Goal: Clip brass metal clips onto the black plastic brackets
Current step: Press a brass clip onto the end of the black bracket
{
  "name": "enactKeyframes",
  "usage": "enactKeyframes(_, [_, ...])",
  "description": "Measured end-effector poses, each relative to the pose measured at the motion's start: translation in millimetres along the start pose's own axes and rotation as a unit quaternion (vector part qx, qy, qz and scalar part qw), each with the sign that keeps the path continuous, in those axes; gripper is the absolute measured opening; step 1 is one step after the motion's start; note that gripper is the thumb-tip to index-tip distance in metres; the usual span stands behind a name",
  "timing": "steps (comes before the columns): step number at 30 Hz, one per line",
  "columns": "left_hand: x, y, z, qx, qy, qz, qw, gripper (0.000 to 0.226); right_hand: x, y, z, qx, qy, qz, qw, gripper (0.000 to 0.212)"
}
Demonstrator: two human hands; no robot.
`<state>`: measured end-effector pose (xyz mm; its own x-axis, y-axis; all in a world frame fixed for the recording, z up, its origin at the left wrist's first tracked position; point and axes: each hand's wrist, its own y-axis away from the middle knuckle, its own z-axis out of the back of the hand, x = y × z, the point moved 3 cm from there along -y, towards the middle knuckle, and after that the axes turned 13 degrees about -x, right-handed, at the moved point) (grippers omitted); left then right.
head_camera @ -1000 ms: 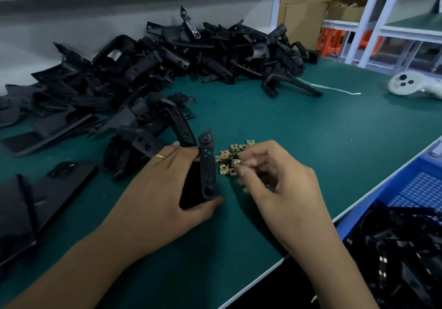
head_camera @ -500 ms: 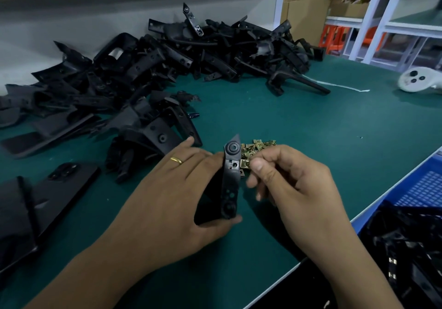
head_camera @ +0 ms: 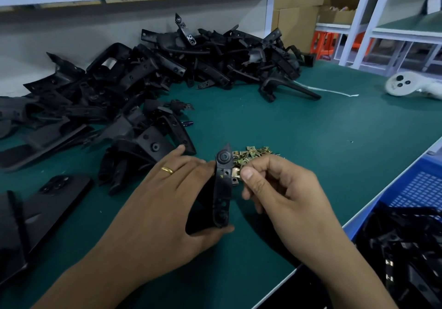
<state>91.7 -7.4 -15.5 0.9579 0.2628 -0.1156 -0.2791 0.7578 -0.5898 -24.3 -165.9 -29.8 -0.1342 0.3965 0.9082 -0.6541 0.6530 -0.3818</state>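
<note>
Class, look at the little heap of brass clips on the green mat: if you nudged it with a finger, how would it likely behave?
The brass clips lie loose and jumbled, so they would probably scatter, not move as one. They look flat and angular, so they would likely slide, not roll. The right hand pinches one between fingertips, so each seems light.

A black plastic bracket point(head_camera: 223, 186) stands nearly upright, a brass clip point(head_camera: 236, 174) touching its right edge. Loose brass clips point(head_camera: 251, 155) (a small heap) lie just behind; more black brackets point(head_camera: 153, 79) are piled beyond.
</note>
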Motion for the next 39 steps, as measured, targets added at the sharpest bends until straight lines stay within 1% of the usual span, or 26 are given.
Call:
enactKeyframes(9, [-1.0, -0.2, 0.4, -0.003, -0.002, 0.004, 1.0, 0.08, -1.8, 0.8, -2.7, 0.008, 0.019, 0.009, 1.0, 0.018])
enactKeyframes(18, [-5.4, 2.1, 2.3, 0.015, 0.018, 0.011, 1.0, 0.078, 6.5, -0.2, 1.5, 0.016, -0.061, -0.015, 0.998, 0.02])
enactKeyframes(22, [-8.0, 2.3, 2.8, 0.011, 0.024, 0.006, 1.0, 0.078, 8.4, 0.0, 2.1, 0.018, -0.057, -0.018, 0.998, 0.021])
enactKeyframes(28, [-15.2, 1.6, -1.4, 0.019, -0.003, -0.021, 1.0, 0.082, 9.4, 0.6, 2.5, 0.013, -0.069, -0.018, 0.997, 0.024])
enactKeyframes(31, [-14.3, 1.0, -0.9, -0.006, 0.013, -0.019, 1.0, 0.08, 9.5, 0.1, 1.6, 0.013, -0.072, -0.006, 0.997, 0.023])
enactKeyframes(33, [-10.1, 1.9, -0.5, -0.037, 0.033, 0.013, 0.999, 0.079, 6.9, -0.5, 1.8, -0.023, -0.061, 0.005, 0.998, 0.026])
enactKeyframes(35, [-1.7, 4.4, -0.1, -0.061, 0.048, 0.07, 0.995, 0.08, 0.0, -1.6, 7.3, -0.108, -0.05, -0.005, 0.993, 0.026])
enactKeyframes(37, [6.5, 7.2, 2.4, -0.075, 0.061, 0.122, 0.988, 0.08, -7.3, -2.5, 15.0, -0.188, -0.007, -0.006, 0.982, 0.024])
enactKeyframes(38, [8.6, 7.8, 4.2, -0.081, 0.068, 0.132, 0.986, 0.076, -8.7, -2.7, 16.3, -0.202, 0.023, 0.002, 0.979, 0.022])
enactKeyframes(39, [8.9, 7.7, 5.8, -0.088, 0.072, 0.133, 0.985, 0.073, -8.6, -2.9, 15.4, -0.2, 0.051, 0.016, 0.978, 0.018])
